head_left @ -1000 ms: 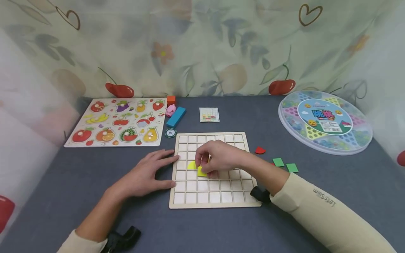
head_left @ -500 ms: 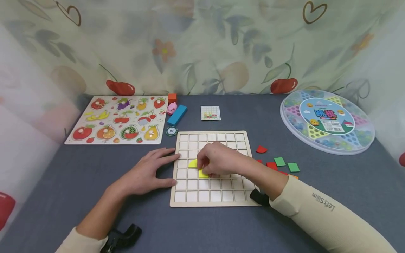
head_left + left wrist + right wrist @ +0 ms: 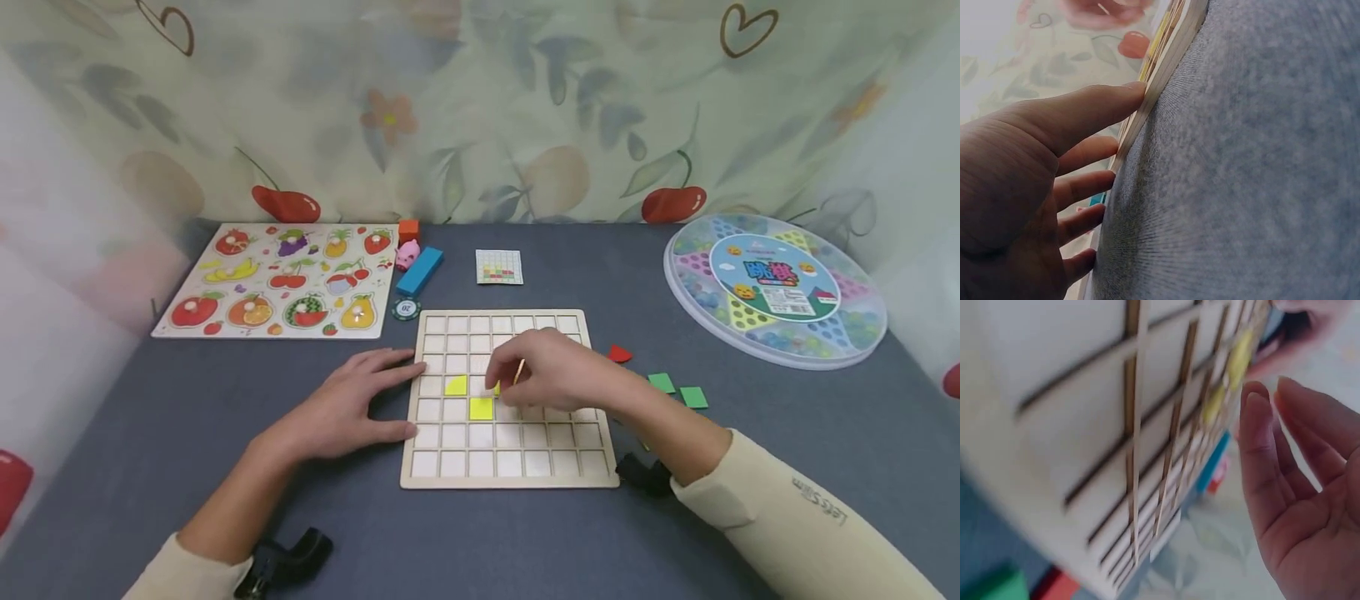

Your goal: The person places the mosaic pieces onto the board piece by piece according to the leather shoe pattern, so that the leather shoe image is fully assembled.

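Observation:
A wooden grid board (image 3: 442,462) with white squares lies mid-table. My left hand (image 3: 341,408) rests at its left edge, fingers spread; in the left wrist view the thumb (image 3: 1104,109) touches the wooden rim. My right hand (image 3: 551,371) is over the board with loosely bent fingers. In the right wrist view, the thumb and forefinger of this hand (image 3: 1310,487) come close together with no piece showing between them. A yellow piece with a rounded corner (image 3: 456,385) and a yellow square (image 3: 482,408) sit in cells. More yellow shows beside the right fingertips, mostly hidden.
Right of the board lie green squares (image 3: 693,397) and a red piece (image 3: 619,354). Behind it are a pattern card (image 3: 498,267), a blue block (image 3: 420,272) and a poker chip (image 3: 406,309). A fruit puzzle (image 3: 285,283) lies left, a round game box (image 3: 776,292) right.
My right hand has shifted a little right, away from the yellow square, which now shows whole in its cell. The left hand stays at the board's edge.

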Action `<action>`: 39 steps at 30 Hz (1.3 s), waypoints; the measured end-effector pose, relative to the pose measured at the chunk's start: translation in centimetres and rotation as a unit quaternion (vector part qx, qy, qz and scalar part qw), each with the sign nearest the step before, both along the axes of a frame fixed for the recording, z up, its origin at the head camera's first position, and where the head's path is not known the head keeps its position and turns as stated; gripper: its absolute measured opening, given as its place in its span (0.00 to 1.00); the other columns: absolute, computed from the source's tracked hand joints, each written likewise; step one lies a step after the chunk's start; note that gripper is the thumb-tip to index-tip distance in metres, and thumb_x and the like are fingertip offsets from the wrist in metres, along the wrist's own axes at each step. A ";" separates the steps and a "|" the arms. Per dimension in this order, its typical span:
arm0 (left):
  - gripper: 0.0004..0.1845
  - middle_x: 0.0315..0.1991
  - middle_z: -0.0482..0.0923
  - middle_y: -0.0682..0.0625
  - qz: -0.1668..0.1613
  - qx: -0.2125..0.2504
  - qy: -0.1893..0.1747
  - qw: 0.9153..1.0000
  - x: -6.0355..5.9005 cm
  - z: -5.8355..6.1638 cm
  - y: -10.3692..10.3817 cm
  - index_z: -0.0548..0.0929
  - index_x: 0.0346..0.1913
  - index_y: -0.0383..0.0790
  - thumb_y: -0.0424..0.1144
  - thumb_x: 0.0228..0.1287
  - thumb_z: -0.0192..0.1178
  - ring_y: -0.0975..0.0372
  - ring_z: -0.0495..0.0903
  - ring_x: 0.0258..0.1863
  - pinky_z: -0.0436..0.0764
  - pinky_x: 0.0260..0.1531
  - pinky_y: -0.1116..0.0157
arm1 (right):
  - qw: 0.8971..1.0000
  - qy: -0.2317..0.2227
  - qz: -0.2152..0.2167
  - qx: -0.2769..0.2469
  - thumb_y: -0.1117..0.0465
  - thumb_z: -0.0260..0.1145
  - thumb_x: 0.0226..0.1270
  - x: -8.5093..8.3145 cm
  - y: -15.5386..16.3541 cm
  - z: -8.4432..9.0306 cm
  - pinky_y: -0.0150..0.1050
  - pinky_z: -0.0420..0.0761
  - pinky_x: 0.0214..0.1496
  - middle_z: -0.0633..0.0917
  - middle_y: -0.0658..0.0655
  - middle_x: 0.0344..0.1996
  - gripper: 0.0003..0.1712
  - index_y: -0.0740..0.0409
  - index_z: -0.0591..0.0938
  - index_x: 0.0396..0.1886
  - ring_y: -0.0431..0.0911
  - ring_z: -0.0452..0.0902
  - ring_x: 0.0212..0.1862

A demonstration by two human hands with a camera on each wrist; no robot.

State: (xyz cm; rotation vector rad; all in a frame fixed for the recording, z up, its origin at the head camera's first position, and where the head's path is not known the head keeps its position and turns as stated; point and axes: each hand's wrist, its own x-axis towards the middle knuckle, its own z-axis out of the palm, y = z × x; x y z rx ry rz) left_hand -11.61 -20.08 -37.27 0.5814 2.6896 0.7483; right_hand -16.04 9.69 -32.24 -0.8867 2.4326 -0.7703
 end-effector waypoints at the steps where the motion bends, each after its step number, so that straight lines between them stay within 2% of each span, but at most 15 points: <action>1: 0.42 0.81 0.59 0.45 -0.003 -0.001 0.001 1.000 -0.1 0.1 0.1 0.70 0.78 0.52 0.59 0.63 0.70 0.42 0.56 0.78 0.61 0.70 0.32 | 1.000 -0.002 -0.006 -0.004 0.67 0.69 0.64 0.0 0.7 0.3 0.38 0.81 0.44 0.86 0.45 0.31 0.09 0.49 0.90 0.38 0.40 0.81 0.36; 6: 0.43 0.81 0.59 0.45 -0.005 -0.003 -0.004 1.000 -0.1 0.1 0.2 0.69 0.78 0.53 0.61 0.63 0.70 0.42 0.55 0.77 0.62 0.69 0.32 | 0.999 -0.019 -0.024 -0.016 0.65 0.70 0.67 -0.2 4.5 1.4 0.40 0.82 0.46 0.88 0.46 0.34 0.06 0.51 0.90 0.40 0.41 0.83 0.39; 14: 0.43 0.80 0.60 0.45 0.002 0.002 0.003 1.000 0.0 0.0 0.0 0.69 0.78 0.55 0.62 0.63 0.69 0.42 0.56 0.77 0.63 0.67 0.32 | 0.997 -0.062 -0.048 -0.018 0.63 0.73 0.67 -0.1 9.6 2.2 0.39 0.86 0.42 0.88 0.50 0.35 0.06 0.54 0.89 0.43 0.46 0.83 0.38; 20: 0.42 0.81 0.59 0.45 0.001 0.005 -0.002 1.000 0.1 0.0 0.1 0.69 0.78 0.54 0.60 0.63 0.70 0.41 0.55 0.77 0.63 0.67 0.31 | 0.997 -0.056 -0.054 -0.015 0.59 0.74 0.68 0.4 12.7 1.7 0.35 0.85 0.45 0.88 0.48 0.36 0.07 0.53 0.89 0.43 0.45 0.83 0.40; 27: 0.42 0.81 0.59 0.45 0.000 0.002 -0.004 1.000 0.1 0.3 0.0 0.69 0.78 0.54 0.61 0.63 0.69 0.41 0.55 0.77 0.63 0.67 0.31 | 0.995 -0.059 -0.076 -0.012 0.57 0.74 0.67 1.2 15.4 1.1 0.34 0.84 0.43 0.88 0.47 0.36 0.09 0.53 0.88 0.44 0.41 0.82 0.37; 34: 0.42 0.80 0.59 0.45 0.001 0.008 -0.003 1.000 0.2 0.1 -0.1 0.69 0.78 0.54 0.60 0.63 0.70 0.41 0.55 0.77 0.63 0.67 0.31 | 0.992 -0.041 -0.109 0.038 0.57 0.76 0.65 1.8 18.0 -0.1 0.33 0.83 0.41 0.86 0.46 0.35 0.11 0.53 0.87 0.45 0.38 0.80 0.36; 39: 0.42 0.81 0.59 0.45 0.003 0.010 -0.002 1.000 0.1 -0.1 -0.1 0.69 0.78 0.54 0.59 0.63 0.70 0.42 0.55 0.77 0.63 0.68 0.32 | 0.991 -0.020 -0.108 0.082 0.56 0.77 0.63 2.4 19.7 -1.0 0.31 0.82 0.38 0.85 0.43 0.32 0.12 0.53 0.88 0.44 0.34 0.78 0.34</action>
